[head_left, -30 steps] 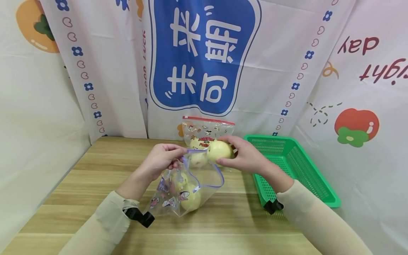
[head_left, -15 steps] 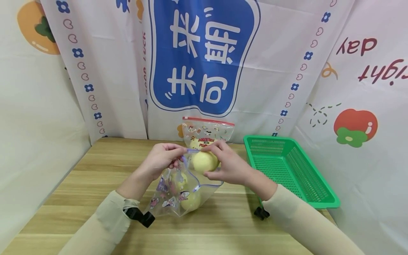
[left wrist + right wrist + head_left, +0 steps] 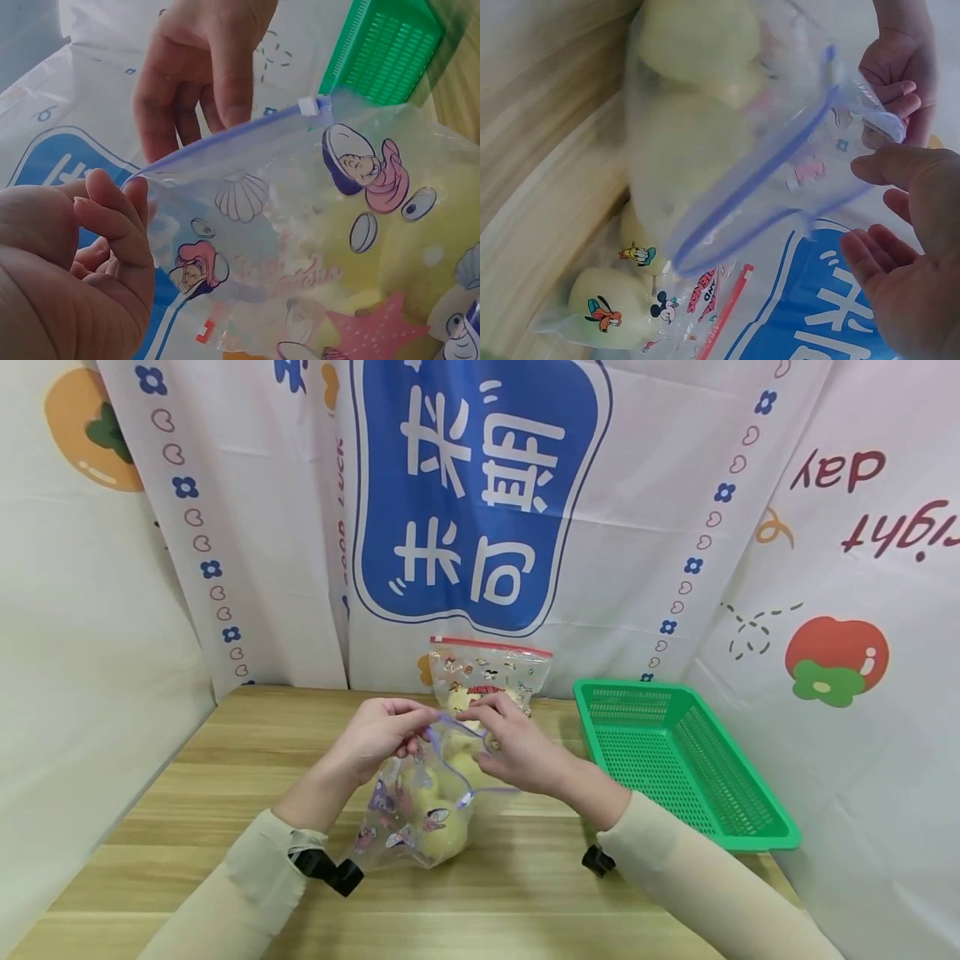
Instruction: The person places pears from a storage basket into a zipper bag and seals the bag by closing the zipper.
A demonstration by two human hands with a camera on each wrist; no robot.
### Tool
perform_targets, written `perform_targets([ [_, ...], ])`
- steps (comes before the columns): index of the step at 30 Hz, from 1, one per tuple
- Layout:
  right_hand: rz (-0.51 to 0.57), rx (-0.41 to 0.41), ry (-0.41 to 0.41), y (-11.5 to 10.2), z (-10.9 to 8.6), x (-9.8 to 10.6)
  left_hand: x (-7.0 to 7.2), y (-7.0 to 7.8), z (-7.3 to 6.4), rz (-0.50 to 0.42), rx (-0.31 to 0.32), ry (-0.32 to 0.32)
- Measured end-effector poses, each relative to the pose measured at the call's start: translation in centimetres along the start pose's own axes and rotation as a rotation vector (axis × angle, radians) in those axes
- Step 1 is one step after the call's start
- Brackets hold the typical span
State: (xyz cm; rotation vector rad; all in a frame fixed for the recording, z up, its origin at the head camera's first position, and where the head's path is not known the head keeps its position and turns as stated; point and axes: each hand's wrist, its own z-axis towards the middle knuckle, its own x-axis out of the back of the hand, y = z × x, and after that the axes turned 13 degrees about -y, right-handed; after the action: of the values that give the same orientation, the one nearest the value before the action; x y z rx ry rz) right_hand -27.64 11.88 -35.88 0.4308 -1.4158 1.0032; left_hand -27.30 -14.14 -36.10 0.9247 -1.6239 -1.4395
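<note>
A clear zip bag (image 3: 397, 837) with a purple zip edge and sea-creature prints stands on the wooden table, its mouth open. Several pale yellow, pear-like fruits (image 3: 447, 837) fill it. My left hand (image 3: 381, 735) pinches one corner of the bag's mouth between thumb and fingers. At the other side of the opening is my right hand (image 3: 521, 750); the right wrist view shows its fingers (image 3: 889, 251) spread loosely with nothing between them. Behind stands a second clear zip bag (image 3: 487, 660) with a red zip edge, holding more fruits (image 3: 611, 307).
To the right, a green plastic basket (image 3: 675, 760) sits on the wooden table (image 3: 225, 760) with no fruit visible inside. A printed white cloth (image 3: 645, 460) hangs behind and at both sides.
My right hand has moved left with a pale yellow fruit, put it through the bag's mouth and let go. The left hand keeps its pinch on the bag's edge.
</note>
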Motion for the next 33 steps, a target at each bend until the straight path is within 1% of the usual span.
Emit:
perform_targets([
  [2,-0.003,-0.017,0.003,0.0,0.0,0.2,0.0,-0.1,-0.1,0.004,0.003,0.000],
  [9,0.010,-0.074,-0.030,0.3,-0.5,0.5,0.1,-0.3,-0.1,0.003,0.000,0.004],
  [16,0.025,-0.095,-0.034,0.3,-1.5,0.5,0.1,-0.4,-0.1,0.002,0.001,0.004],
  [19,0.040,-0.109,-0.050,0.2,-1.7,0.5,0.1,-0.4,-0.1,-0.001,0.001,0.004],
  [23,0.076,-0.125,-0.101,0.0,-1.9,0.5,0.1,-0.3,-0.1,-0.011,0.005,0.010],
  [28,0.111,-0.151,-0.208,-0.6,-2.0,-0.2,0.1,-0.4,-0.1,-0.014,-0.001,0.010],
  [31,0.137,-0.204,-0.280,-1.1,-1.9,-1.1,0.2,-0.4,-0.1,-0.015,-0.002,0.011],
  [33,0.165,-0.247,-0.314,-1.4,-1.9,-1.7,0.1,-0.4,-0.1,-0.016,-0.002,0.012],
])
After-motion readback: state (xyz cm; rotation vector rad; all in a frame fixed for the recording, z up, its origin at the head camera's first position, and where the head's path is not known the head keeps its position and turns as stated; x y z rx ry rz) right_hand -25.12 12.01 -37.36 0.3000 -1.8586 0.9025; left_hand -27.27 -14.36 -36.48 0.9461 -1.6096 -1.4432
